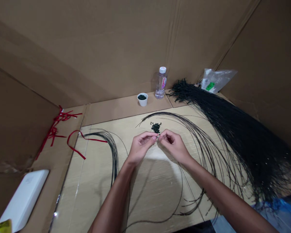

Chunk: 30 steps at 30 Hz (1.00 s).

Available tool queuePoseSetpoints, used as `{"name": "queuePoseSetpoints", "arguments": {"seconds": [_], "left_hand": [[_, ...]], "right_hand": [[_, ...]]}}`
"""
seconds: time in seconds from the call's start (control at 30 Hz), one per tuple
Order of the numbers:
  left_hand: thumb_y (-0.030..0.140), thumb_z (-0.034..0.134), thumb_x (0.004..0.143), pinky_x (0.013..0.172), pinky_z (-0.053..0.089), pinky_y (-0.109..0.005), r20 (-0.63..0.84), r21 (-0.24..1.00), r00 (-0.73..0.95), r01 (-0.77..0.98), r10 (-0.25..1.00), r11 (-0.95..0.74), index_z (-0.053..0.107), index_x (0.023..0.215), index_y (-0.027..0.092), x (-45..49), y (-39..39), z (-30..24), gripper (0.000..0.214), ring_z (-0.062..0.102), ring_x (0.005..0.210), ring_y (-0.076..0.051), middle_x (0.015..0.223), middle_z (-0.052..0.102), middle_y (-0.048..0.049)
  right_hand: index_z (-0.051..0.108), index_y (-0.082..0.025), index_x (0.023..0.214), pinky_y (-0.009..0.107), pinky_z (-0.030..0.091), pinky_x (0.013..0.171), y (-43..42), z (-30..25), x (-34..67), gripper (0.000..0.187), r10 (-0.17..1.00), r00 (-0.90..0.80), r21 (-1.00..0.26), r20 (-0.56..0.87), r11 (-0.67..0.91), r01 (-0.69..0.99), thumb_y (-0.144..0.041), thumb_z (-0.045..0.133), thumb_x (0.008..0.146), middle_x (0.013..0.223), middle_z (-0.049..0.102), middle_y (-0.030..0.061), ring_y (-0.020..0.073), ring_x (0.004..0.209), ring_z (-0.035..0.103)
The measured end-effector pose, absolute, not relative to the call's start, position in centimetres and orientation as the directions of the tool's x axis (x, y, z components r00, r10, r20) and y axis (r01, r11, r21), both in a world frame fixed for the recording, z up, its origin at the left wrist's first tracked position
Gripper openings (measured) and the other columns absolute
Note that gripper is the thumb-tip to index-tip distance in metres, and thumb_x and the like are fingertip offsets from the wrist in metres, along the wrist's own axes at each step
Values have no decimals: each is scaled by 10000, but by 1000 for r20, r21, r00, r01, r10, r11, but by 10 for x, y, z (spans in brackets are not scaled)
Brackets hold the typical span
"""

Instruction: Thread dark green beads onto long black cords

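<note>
Fingers (153, 138): left hand (140, 147), right hand (173, 145) pinched shut, tips touching; contents too small to tell.
Advice: work low, just beside bead pile (156, 127).

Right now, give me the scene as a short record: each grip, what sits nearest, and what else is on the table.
left grip: pinched shut, fingertips meeting the right's
right grip: pinched shut; item between them too small to tell
nearest: bead pile, just beyond the fingertips
around arms: loose black strands, curved across the table
right side: thick strand bundle
back edge: white cup of beads, water bottle, plastic bag
left side: red ribbons, white flat object
</note>
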<state>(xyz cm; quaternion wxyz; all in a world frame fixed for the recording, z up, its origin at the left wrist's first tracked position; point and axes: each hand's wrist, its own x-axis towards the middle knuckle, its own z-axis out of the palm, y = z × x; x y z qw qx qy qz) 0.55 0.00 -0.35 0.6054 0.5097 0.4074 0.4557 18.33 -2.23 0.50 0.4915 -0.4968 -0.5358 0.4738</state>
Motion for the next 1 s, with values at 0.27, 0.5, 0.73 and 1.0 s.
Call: {"name": "queuePoseSetpoints", "arguments": {"seconds": [0.27, 0.5, 0.73, 1.0], "left_hand": [[418, 879, 853, 925, 593, -353, -20, 990, 257, -127, 966, 54, 851, 1008, 193, 5, 0, -4, 275, 753, 992, -231, 1068, 822, -112], [421, 878, 852, 932, 589, -362, -28, 989, 258, -132, 966, 64, 847, 1001, 186, 6, 0, -2, 280, 750, 981, -232, 1059, 818, -114], [432, 881, 846, 929, 590, -357, -27, 990, 255, -127, 967, 61, 848, 991, 190, 6, -1, -1, 284, 749, 987, -233, 1058, 817, -111], [420, 887, 844, 928, 591, -358, -44, 990, 252, -120, 967, 76, 826, 1070, 191, 5, 0, -2, 327, 749, 982, -225, 1072, 814, -109]], "right_hand": [[639, -213, 792, 293, 313, 593, -22, 6, 184, 143, 997, -26, -995, 66, 68, 74, -313, 673, 889, 661, 496, -48, 146, 619, 409], [634, -222, 788, 293, 320, 588, -23, 7, 184, 165, 998, -27, -994, 65, 67, 92, -334, 668, 904, 660, 490, -41, 153, 619, 414], [637, -217, 792, 292, 309, 588, -23, 7, 184, 145, 997, -36, -995, 69, 71, 75, -306, 672, 902, 657, 476, -47, 148, 619, 401], [636, -217, 788, 291, 312, 585, -23, 9, 184, 189, 997, -47, -994, 62, 66, 81, -354, 690, 906, 650, 462, -47, 149, 615, 396]]}}
